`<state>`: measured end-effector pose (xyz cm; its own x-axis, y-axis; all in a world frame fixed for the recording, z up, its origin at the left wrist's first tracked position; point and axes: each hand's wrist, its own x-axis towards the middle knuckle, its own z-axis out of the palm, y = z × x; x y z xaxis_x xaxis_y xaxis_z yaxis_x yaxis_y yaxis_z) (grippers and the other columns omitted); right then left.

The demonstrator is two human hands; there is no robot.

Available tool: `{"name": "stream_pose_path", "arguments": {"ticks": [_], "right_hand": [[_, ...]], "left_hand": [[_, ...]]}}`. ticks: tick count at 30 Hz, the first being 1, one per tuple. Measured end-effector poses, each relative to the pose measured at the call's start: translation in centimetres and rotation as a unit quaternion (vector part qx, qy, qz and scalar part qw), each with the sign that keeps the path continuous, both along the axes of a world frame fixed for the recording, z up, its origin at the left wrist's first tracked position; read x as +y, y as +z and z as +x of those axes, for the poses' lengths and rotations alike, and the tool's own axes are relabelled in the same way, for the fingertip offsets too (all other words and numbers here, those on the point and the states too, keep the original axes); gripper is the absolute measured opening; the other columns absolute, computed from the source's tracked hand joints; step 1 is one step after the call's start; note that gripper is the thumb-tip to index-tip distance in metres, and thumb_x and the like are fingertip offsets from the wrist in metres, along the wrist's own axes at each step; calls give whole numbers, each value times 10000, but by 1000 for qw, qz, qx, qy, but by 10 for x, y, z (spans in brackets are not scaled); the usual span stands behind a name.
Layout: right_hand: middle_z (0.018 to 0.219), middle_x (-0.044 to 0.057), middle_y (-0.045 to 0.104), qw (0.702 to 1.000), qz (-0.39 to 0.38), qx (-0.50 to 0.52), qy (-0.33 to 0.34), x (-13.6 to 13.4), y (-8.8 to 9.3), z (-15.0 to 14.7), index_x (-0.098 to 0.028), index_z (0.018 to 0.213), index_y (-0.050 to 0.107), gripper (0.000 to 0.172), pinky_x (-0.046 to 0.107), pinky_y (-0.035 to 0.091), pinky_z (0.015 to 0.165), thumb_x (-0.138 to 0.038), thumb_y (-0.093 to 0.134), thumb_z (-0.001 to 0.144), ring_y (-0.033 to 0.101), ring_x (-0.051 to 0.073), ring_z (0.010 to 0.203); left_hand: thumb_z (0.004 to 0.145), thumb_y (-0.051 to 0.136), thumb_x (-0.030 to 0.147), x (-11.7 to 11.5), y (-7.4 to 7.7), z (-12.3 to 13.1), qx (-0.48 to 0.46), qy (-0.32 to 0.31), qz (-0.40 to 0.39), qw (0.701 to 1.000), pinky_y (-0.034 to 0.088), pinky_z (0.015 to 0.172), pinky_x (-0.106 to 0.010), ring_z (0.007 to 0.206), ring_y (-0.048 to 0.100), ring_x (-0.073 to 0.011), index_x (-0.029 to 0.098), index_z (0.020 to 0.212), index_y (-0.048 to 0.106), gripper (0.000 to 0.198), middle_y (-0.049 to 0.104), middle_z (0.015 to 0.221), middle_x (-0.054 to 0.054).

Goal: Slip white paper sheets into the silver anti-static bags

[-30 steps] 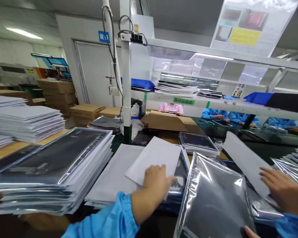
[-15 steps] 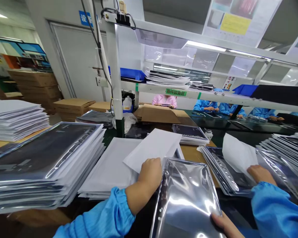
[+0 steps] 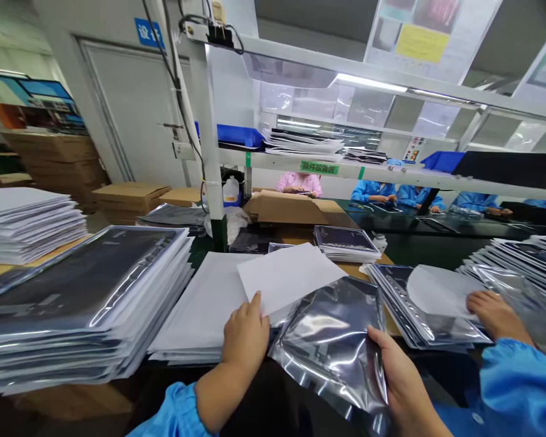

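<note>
Your left hand (image 3: 244,331) pinched the near corner of a white paper sheet (image 3: 287,276) over the paper stack; your right hand (image 3: 398,373) gripped the silver anti-static bag (image 3: 330,340) by its right edge. Both looked light, floppy and slippery, so edges were probably the spot.

Left hand (image 3: 244,331): we hold it knuckles up, fingers curled, thumb raised.
Right hand (image 3: 398,373): we keep fingers closed in a pinch, thumb on top.
</note>
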<state>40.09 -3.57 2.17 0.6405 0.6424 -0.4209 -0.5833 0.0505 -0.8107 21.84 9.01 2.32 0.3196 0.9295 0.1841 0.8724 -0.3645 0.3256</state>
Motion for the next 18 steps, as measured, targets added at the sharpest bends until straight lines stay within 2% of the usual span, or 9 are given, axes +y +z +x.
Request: {"name": "stream_pose_path", "arguments": {"ticks": [3, 5, 10, 12, 13, 14, 16, 17, 18], "right_hand": [[594, 21, 633, 999, -4, -7, -53, 11, -6, -1, -204, 749, 540, 207, 342, 519, 531, -272, 646, 584, 633, 258, 617], [597, -4, 628, 996, 6, -27, -86, 20, -8, -3, -214, 772, 531, 206, 317, 510, 525, -271, 625, 597, 627, 234, 598], [530, -53, 564, 987, 0, -64, -145, 41, -1, -11, -235, 763, 513, 148, 258, 472, 499, -280, 574, 636, 607, 192, 585], [530, -52, 562, 985, -7, -76, -155, 44, 3, -16, -230, 765, 522, 138, 255, 471, 519, -275, 571, 645, 606, 195, 611], [543, -49, 572, 985, -5, -77, -152, 44, 3, -19, -229, 770, 525, 139, 258, 477, 538, -274, 573, 647, 609, 200, 633], [565, -43, 589, 987, 2, -73, -144, 43, 3, -21, -229, 780, 526, 147, 265, 485, 558, -278, 574, 650, 614, 208, 656], [627, -26, 627, 991, 25, -51, -123, 41, -2, -24, -232, 810, 515, 180, 292, 502, 581, -304, 574, 656, 628, 227, 700], [653, -14, 640, 992, 38, -37, -111, 39, -5, -24, -231, 823, 509, 199, 311, 511, 586, -320, 574, 657, 634, 238, 715], [661, -1, 645, 993, 51, -24, -99, 37, -10, -24, -228, 829, 506, 212, 332, 517, 585, -337, 571, 659, 639, 248, 716]], "left_hand": [[857, 268, 227, -4, 2, -3, -50, 6, -117, 992, 408, 814, -359, 971, 580, -268, 112, 1297, 387, 470, 640, 1032, -161], [861, 253, 237, -8, 6, 1, -66, -2, -160, 985, 419, 776, -356, 949, 599, -274, 147, 1319, 349, 477, 650, 1024, -151], [847, 255, 206, -27, 17, 23, -62, -21, -141, 988, 413, 803, -379, 945, 600, -284, 127, 1290, 392, 470, 655, 1000, -165], [842, 270, 200, -37, 18, 26, -58, -66, -134, 987, 413, 818, -400, 934, 604, -290, 119, 1303, 381, 480, 657, 987, -179], [839, 287, 202, -42, 18, 25, -68, -115, -143, 981, 407, 841, -404, 950, 599, -289, 127, 1309, 378, 485, 651, 1011, -181], [836, 316, 215, -45, 17, 20, -88, -179, -167, 966, 395, 875, -399, 981, 587, -281, 150, 1310, 385, 483, 638, 1057, -172], [825, 401, 272, -50, 13, 4, -154, -298, -256, 907, 378, 922, -356, 1019, 569, -246, 218, 1279, 437, 458, 625, 1109, -115], [808, 455, 311, -49, 10, -5, -197, -320, -316, 871, 399, 904, -334, 984, 583, -229, 237, 1252, 467, 450, 644, 1070, -89], [783, 506, 354, -48, 7, -14, -250, -302, -373, 841, 437, 853, -320, 908, 606, -215, 236, 1220, 499, 452, 668, 984, -71]]}}
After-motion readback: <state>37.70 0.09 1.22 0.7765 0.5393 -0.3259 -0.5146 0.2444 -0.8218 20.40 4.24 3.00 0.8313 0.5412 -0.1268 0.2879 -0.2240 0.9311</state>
